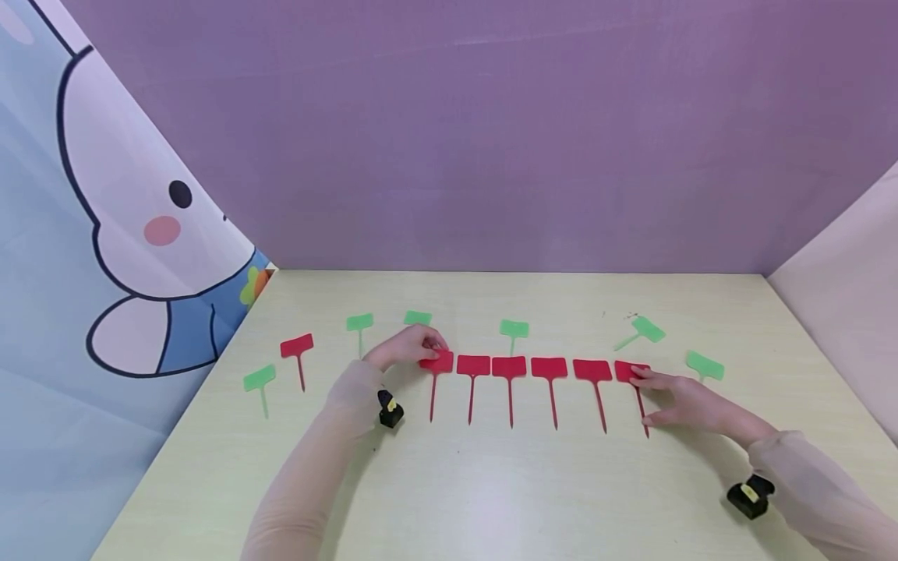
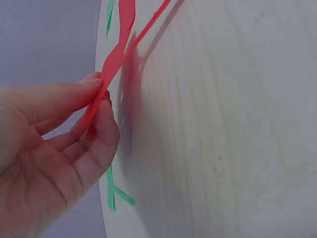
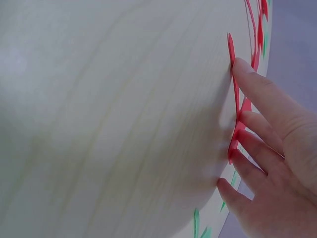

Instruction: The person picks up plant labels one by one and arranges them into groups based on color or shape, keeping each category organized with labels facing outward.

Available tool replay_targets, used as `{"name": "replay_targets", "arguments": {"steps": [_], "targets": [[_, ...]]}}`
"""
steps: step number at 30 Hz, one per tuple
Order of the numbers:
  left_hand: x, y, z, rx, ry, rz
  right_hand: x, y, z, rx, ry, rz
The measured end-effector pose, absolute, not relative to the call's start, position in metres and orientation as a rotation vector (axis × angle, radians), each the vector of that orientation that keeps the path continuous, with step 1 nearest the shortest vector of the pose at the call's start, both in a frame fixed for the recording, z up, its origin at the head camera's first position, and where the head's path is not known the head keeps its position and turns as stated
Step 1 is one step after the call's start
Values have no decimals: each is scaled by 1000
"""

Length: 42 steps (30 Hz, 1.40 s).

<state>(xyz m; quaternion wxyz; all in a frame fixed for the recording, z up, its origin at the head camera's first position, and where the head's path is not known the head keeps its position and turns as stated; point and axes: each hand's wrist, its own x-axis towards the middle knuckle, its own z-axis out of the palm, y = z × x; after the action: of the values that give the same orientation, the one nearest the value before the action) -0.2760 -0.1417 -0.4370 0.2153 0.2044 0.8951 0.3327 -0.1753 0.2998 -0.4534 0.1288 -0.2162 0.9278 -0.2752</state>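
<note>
Several red T-shaped plant labels lie in a row across the table, heads away from me and pointed stems toward me. At the row's left end my left hand [image 1: 409, 345] pinches the head of a red plant label [image 1: 441, 365] between thumb and fingers. In the left wrist view this pinched label [image 2: 113, 60] tilts, its stem casting a shadow on the table. My right hand [image 1: 691, 403] rests on the rightmost red label [image 1: 623, 370], fingers fairly straight over the head and thumb at the stem [image 3: 234, 79]. Part of that head is hidden by the fingers.
Another red label [image 1: 298, 345] lies apart at the left. Green labels are scattered around: one at far left [image 1: 259, 377], one behind the row [image 1: 514, 328], others at right [image 1: 648, 329]. A purple wall [image 1: 505, 156] stands along the table's back edge.
</note>
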Motion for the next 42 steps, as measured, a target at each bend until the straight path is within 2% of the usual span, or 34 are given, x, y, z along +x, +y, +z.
{"name": "replay_targets", "arguments": {"steps": [19, 42], "targets": [[-277, -134, -446, 523, 2584, 818, -175, 299, -453, -629, 2696, -803], [-275, -122, -437, 306, 2654, 597, -175, 298, -455, -634, 2720, -781]]}}
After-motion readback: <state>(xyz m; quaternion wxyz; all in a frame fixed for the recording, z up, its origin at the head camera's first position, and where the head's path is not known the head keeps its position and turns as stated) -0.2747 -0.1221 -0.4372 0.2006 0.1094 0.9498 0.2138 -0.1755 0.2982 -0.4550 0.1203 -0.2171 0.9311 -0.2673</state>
